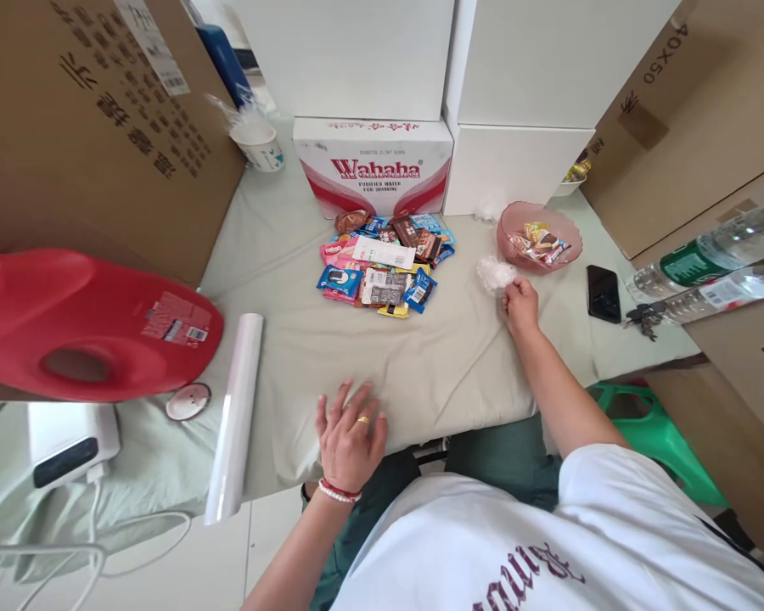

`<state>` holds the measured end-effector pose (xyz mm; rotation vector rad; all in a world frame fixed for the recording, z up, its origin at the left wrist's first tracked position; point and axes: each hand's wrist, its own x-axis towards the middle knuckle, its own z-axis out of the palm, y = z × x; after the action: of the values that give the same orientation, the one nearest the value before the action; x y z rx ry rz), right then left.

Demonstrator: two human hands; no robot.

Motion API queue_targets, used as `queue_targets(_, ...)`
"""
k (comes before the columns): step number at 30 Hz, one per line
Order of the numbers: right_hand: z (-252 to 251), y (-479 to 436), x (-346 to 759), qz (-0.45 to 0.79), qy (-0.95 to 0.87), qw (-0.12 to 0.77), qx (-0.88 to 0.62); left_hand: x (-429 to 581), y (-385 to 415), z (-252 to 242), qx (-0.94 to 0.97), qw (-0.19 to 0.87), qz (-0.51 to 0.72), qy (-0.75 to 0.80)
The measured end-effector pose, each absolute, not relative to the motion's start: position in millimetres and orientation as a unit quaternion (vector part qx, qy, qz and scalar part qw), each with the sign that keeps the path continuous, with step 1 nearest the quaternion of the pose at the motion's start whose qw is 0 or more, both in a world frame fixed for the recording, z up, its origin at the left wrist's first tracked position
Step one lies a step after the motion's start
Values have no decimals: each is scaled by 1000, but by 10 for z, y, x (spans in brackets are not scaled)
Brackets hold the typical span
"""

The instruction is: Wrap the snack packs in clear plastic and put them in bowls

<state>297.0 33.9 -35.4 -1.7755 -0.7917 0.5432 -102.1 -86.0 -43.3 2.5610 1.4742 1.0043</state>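
My right hand (520, 305) is closed on the edge of a crumpled piece of clear plastic wrap (495, 275), just in front of a pink bowl (513, 246). Several wrapped snacks (541, 241) lie inside that bowl. My left hand (351, 433) rests on the cloth near the table's front edge, fingers spread and holding nothing. Beyond it, in the middle of the table, sits a pile of packaged snacks (385, 287) in blue, pink, brown and yellow wrappers. A second clear plastic clump (487, 209) lies behind the bowl.
A Wahaba-type water carton marked "Wahaha" (375, 199) stands behind the pile. To the left are a roll of plastic film (235, 416), a red jug (102, 322) and a paper cup (264, 153). A phone (603, 294), keys (644, 317) and plastic bottles (700, 263) lie right.
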Motion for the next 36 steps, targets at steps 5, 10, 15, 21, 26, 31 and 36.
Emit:
queue_targets(5, -227, -330, 2488, 455, -234, 608, -607, -688, -840, -231, 762, 168, 433, 451)
queue_targets(10, -151, -903, 2119, 511, -298, 549, -590, 182, -720, -106, 693, 440, 396, 411)
queue_targets(15, -67, -1064, 2143, 513, -399, 499, -573, 584, -581, -214, 582, 594, 360, 423)
queue_targets(21, -33, -1175, 2222, 516, -356, 536, -566, 308, -549, -291, 385, 689, 425, 442)
queue_targets(26, 41, -1222, 2166, 609, -229, 564, -509, 93, -680, -218, 342, 728, 431, 409)
queue_targets(31, 138, -1179, 2095, 689, -164, 520, -478, 67, -809, -127, 340, 779, 368, 378)
queue_targets(36, 146, -1151, 2006, 704, -177, 485, -488, 89, -810, -147, 295, 787, 352, 412)
